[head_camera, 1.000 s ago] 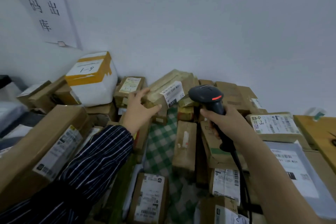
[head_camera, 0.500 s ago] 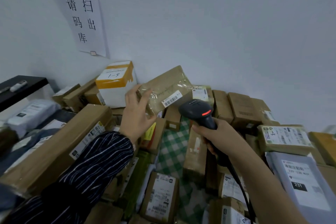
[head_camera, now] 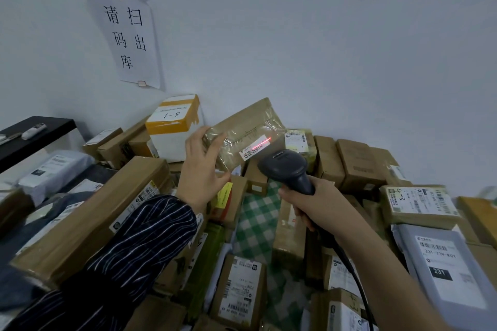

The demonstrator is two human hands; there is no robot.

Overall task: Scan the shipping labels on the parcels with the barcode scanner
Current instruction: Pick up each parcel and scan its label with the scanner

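The left hand (head_camera: 201,172) grips the taped brown parcel (head_camera: 243,126) by its left end, above the heap (head_camera: 352,164). Its barcode label (head_camera: 248,152) slants up to the right. The right hand (head_camera: 317,204) clasps the barcode scanner (head_camera: 285,166) just below, its red line (head_camera: 261,143) along the label's right half.

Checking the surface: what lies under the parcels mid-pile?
A green-and-white checked cloth shows in the gap between the parcels. What it covers, and how far it runs beneath them, is hidden.
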